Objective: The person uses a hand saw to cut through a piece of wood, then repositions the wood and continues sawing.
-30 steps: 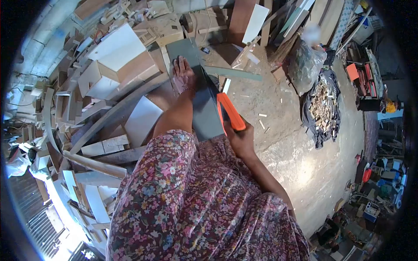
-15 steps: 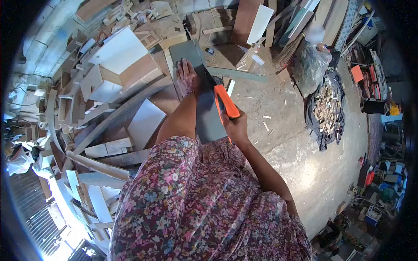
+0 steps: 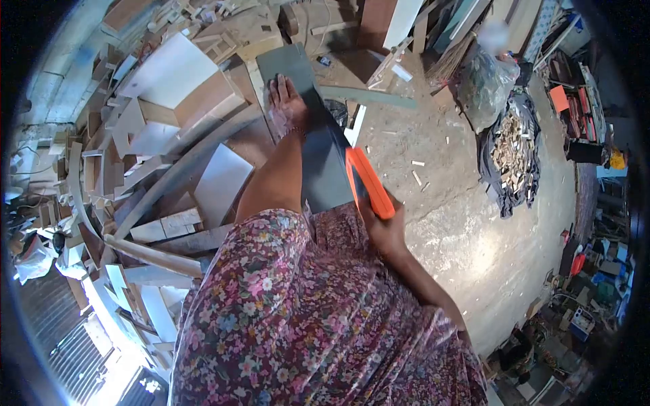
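Note:
A long dark grey-green board [image 3: 323,177] runs away from my floral-clothed lap. My left hand [image 3: 287,105] lies flat on its far half, fingers stretched out. In my right hand [image 3: 387,229] is the orange handle of a handsaw [image 3: 370,181], with my fingers wrapped round the grip. The dark saw blade points forward along the board's right side. I cannot make out where its teeth meet the board.
White and brown panels [image 3: 177,73] and wood offcuts crowd the left. On the right, a dark cloth [image 3: 485,152] holds a heap of wood scraps [image 3: 513,150], near a clear plastic bag [image 3: 489,95]. Loose slivers dot the concrete floor [image 3: 440,233].
My right hand has pulled the handsaw back toward me and to the right. My left hand stays pressed flat on the board.

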A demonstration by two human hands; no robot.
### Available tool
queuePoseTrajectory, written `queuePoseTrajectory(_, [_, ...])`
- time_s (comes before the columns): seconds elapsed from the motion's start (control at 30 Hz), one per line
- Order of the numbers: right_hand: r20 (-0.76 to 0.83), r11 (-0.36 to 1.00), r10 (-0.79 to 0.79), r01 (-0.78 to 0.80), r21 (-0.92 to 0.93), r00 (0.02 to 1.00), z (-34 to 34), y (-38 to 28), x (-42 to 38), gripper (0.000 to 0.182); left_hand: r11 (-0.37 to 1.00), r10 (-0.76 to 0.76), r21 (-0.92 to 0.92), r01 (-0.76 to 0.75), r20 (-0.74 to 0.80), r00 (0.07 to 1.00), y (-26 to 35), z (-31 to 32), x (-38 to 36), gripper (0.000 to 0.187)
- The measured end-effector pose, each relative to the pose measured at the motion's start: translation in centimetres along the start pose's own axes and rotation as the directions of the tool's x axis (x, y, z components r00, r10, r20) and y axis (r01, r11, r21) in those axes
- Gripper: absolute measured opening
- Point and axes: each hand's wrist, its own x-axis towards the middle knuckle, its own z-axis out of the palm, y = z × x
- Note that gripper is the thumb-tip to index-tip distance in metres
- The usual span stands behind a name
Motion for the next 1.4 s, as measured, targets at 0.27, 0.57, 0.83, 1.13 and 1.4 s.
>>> queuePoseTrajectory(0.27, [-0.066, 0.999, 0.016, -0.013, 0.045, 0.998, 2.0, 1.4, 4.3, 0.013, 0.999, 0.034, 0.028, -0.033, -0.052, 0.998, 0.4, -0.2, -0.3, 0.042])
queuePoseTrajectory(0.57, [0.017, 0.98, 0.174, -0.175, 0.092, 0.985, -2.2, -0.9, -1.2, 0.015, 0.997, -0.007, -0.077, -0.003, -0.126, 0.992, -0.5, 2.5, -0.6, 0.04])
queuePoseTrajectory(0.83, [-0.038, 0.999, 0.033, -0.032, 0.015, 0.999, 2.7, 2.7, 5.8, 0.017, 0.996, 0.057, 0.068, -0.053, -0.05, 0.997, 0.7, 0.2, -0.4, 0.045])
queuePoseTrajectory(1.13, [-0.076, 0.99, 0.009, 0.002, 0.142, 0.997, 0.9, 0.9, 3.7, 0.019, 0.99, 0.095, 0.111, -0.089, -0.048, 0.994, 0.5, -0.3, -0.1, 0.045])
queuePoseTrajectory(1.4, [0.036, 0.999, -0.037, 0.036, 0.022, 0.999, -1.2, 0.7, 0.5, 0.02, 0.994, 0.064, 0.102, -0.05, -0.138, 0.988, -1.6, 2.1, -2.0, 0.042])
